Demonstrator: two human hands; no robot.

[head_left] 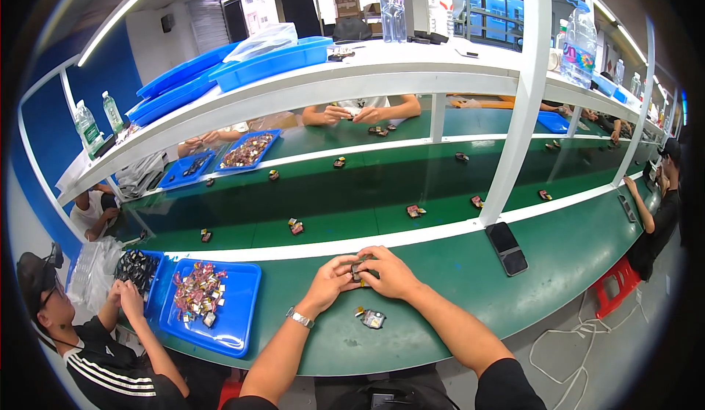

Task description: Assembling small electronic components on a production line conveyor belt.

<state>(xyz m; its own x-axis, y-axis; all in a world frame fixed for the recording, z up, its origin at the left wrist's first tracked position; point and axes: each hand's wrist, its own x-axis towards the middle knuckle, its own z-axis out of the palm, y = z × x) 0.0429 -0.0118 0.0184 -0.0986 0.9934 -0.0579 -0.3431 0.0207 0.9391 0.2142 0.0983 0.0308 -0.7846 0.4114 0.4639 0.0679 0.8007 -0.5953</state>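
The person's left hand [330, 285] and right hand [391, 272] share a nearly closed grip, fingertips pinching a small dark, boxy component [357, 271] from both sides, apparently for steadiness. A flat grey-and-yellow component [372, 319] lies nearby on the green-topped desk [459, 281]; leftward, a shallow blue plastic tray [241, 329] corrals loose parts [200, 289], seemingly within reach.

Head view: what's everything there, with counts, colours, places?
Small part: one, mostly dark, pinched centrally
Loose piece: one, grey and yellow, on near worktop
Near trays: two, blue, left
Flat device: one, black, right of centre
Belt: one, green, ahead
Belt pieces: several, multicoloured, along it
Shelf: one, white, above belt
Other trays: several, blue, beyond belt, on shelf
Bottles: several, mostly clear, shelf
Co-workers: several, mixed clothing, around
Stool: one, red, right
Watch: one, silver, left wrist
Left hand: one, bare, centre
Right hand: one, bare, centre
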